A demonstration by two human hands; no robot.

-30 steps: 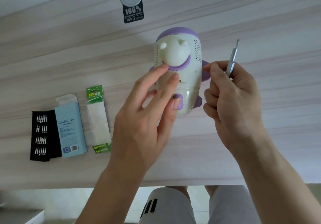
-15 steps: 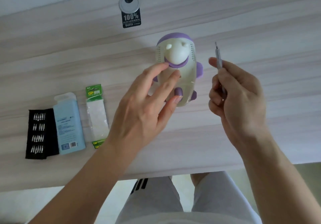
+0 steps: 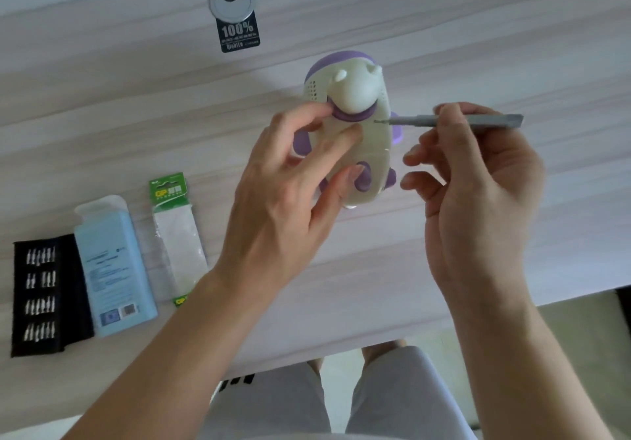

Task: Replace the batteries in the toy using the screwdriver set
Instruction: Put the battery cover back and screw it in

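Lying on the bench point(image 3: 512, 46), the toy point(image 3: 374, 152) is gripped by the left hand point(image 3: 286, 200). The screwdriver point(image 3: 416, 120), pinched in the right hand point(image 3: 478, 183), is now turned sideways, tip at the toy, so unscrewing can likely be started.

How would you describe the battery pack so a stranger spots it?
On the pale wooden desk, look left of the toy. Of three things lying there, the battery pack is rightmost: clear with a green top, unlike the blue box and black bit holder.
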